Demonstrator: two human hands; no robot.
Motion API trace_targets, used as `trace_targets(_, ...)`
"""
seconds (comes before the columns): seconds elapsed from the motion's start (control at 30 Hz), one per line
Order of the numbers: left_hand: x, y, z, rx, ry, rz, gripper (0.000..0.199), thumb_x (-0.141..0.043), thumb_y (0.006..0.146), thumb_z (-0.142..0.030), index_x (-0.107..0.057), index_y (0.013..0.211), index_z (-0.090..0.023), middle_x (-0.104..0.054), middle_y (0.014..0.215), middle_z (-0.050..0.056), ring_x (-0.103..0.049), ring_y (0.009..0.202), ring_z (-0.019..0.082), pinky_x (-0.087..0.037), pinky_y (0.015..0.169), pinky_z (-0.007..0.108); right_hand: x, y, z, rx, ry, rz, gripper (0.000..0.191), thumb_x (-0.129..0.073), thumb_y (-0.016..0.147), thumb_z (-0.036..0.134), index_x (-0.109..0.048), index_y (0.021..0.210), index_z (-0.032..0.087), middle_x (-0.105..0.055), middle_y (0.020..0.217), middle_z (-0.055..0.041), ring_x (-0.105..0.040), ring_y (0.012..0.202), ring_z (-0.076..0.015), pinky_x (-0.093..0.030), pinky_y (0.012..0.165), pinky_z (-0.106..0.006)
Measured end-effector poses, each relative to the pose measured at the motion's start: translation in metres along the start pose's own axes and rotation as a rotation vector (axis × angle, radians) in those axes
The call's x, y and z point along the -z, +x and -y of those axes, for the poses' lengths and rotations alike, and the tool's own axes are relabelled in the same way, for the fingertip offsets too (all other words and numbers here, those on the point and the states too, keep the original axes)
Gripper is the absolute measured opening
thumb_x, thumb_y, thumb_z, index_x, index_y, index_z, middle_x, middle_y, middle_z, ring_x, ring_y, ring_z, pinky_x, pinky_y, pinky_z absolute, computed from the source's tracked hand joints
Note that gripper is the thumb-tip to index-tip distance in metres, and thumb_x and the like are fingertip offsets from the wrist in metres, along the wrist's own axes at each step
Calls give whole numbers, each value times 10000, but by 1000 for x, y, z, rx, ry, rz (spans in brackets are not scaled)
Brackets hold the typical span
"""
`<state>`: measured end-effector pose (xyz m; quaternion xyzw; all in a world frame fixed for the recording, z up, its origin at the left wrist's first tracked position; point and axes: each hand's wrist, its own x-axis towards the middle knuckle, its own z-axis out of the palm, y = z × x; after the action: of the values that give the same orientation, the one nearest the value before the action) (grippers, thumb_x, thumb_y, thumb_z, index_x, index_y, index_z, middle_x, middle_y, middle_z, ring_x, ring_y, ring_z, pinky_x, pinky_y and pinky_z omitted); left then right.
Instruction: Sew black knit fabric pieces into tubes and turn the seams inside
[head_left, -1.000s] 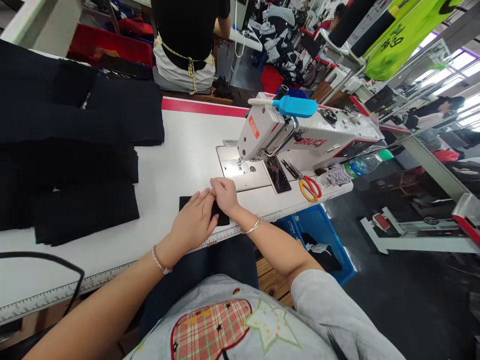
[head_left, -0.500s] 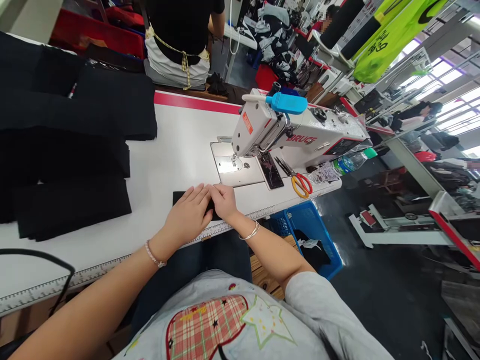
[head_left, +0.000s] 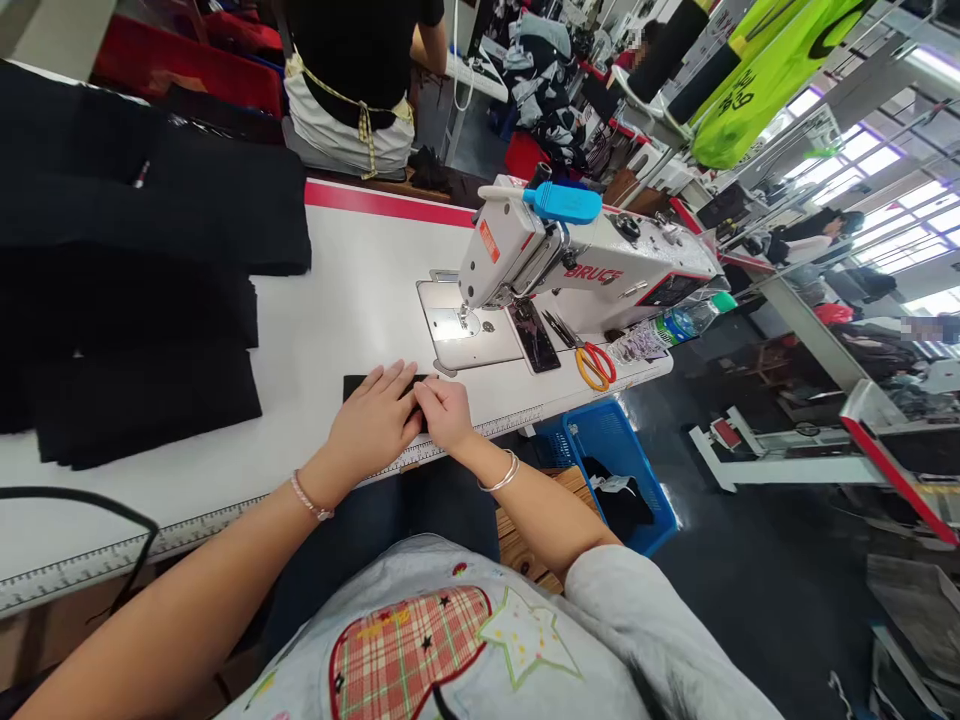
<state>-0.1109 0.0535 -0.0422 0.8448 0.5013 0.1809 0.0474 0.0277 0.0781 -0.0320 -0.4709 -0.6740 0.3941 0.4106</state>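
Note:
A small piece of black fabric (head_left: 352, 386) lies near the front edge of the white sewing table (head_left: 315, 330). My left hand (head_left: 375, 422) rests flat on it, fingers stretched out and pointing away from me. Beside it, touching its fingertips, my right hand (head_left: 448, 412) is closed, with thumb and fingers pinched on the fabric's right end. Most of the piece is hidden under both hands. Just beyond them is the metal needle plate (head_left: 469, 345) of the sewing machine (head_left: 555, 260), the needle standing above it.
Stacks of black fabric (head_left: 150, 400) cover the table's left side. A phone (head_left: 534, 335), scissors (head_left: 596, 365) and a plastic bottle (head_left: 694, 315) lie by the machine. A blue basket (head_left: 637, 460) stands below at right. Ahead sits a co-worker (head_left: 360, 80), back turned.
The right hand's thumb and fingers have shifted slightly on the fabric, pinching its edge. The left hand stays flat. The whole view has moved a little.

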Motion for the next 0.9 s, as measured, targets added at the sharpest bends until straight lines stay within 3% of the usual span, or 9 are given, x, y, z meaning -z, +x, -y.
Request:
trace_targets(0.1, 2, 0, -1, 2, 6, 5, 478, -375, 945, -318, -588, 1317, -107, -471, 1467, 167, -404, 1391, 321, -312, 1161, 488, 1, -4, 2, 7, -27, 10, 407, -438, 869, 370, -321, 507, 226, -341, 482, 60, -322, 504, -100, -289, 536, -267)
trace_targets(0.27, 3, 0, -2, 17, -25, -17, 490, -405, 946, -330, -519, 1395, -171, -469, 1470, 165, -397, 1396, 326, -318, 1151, 505, 4, -17, 4, 10, -45, 46, 423, -416, 883, 384, -337, 499, 225, -367, 466, 50, -345, 485, -99, -298, 524, -267)
trace_targets(0.6, 4, 0, -2, 12, -30, -29, 480, -413, 947, -318, -527, 1388, -166, -471, 1466, 175, -410, 1384, 342, -330, 1137, 518, 3, -28, 6, -17, -65, -21, 440, -377, 920, 405, -346, 519, 225, -390, 471, 44, -350, 486, -101, -322, 521, -259)
trace_targets(0.9, -1, -1, 0, -13, -4, -30, 484, -400, 946, -309, -521, 1393, -167, -456, 1479, 174, -395, 1393, 346, -320, 1137, 514, 1, -30, 1, -21, -85, -2, 451, -439, 891, 453, -363, 508, 228, -390, 491, 37, -372, 510, -114, -348, 557, -269)
